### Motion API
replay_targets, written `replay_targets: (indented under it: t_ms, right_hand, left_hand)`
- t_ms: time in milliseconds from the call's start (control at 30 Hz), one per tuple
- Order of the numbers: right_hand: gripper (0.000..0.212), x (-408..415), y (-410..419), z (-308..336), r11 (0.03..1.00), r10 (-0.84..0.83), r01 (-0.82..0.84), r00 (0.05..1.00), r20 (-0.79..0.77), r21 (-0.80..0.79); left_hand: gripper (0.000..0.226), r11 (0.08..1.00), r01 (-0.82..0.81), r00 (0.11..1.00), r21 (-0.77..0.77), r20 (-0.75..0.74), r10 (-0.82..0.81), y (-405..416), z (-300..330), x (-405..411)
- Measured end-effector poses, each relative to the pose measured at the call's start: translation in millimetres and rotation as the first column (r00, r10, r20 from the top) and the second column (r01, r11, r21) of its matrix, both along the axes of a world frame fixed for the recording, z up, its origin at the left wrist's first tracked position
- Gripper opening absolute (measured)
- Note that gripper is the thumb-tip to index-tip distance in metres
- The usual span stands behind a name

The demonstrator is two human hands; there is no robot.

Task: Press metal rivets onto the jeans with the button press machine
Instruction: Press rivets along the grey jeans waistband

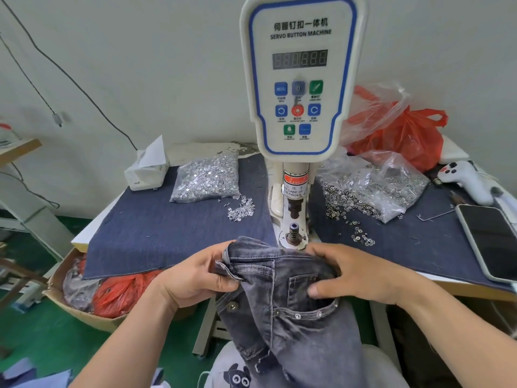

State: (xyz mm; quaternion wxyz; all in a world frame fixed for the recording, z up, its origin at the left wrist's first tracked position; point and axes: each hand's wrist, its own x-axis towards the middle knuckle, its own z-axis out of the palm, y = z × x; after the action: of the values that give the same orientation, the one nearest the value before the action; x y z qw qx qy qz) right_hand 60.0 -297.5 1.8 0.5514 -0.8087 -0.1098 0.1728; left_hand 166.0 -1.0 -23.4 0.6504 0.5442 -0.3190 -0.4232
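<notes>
Grey jeans hang from the table's front edge down over my lap, waistband up. My left hand grips the waistband's left end near a belt loop. My right hand grips the waistband at the front pocket, thumb on the pocket. Small metal rivets show along the pocket edge, and a button sits lower left. The white button press machine stands right behind the jeans; its lower die is bare, just beyond the waistband.
A bag of silver rivet pins lies left of the machine, a bag of ring-shaped rivet caps to its right, both spilling loose pieces. A phone, a white handheld tool, a tissue box and red plastic bags surround them.
</notes>
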Motion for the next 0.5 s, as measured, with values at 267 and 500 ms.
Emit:
replay_targets:
  t_ms: [267, 500]
  right_hand:
    - [0.036, 15.4, -6.0, -1.8, 0.996, -0.02, 0.014, 0.997, -0.07, -0.088]
    - [0.041, 23.4, -24.8, -2.5, 0.861, 0.037, 0.015, 0.995, 0.092, -0.509]
  left_hand:
    - [0.043, 0.885, -0.143, 0.921, 0.443, 0.386, -0.045, -25.0, 7.2, -0.3]
    - [0.021, 0.825, -0.226, 0.86, 0.517, 0.504, -0.08, -16.5, 6.1, 16.1]
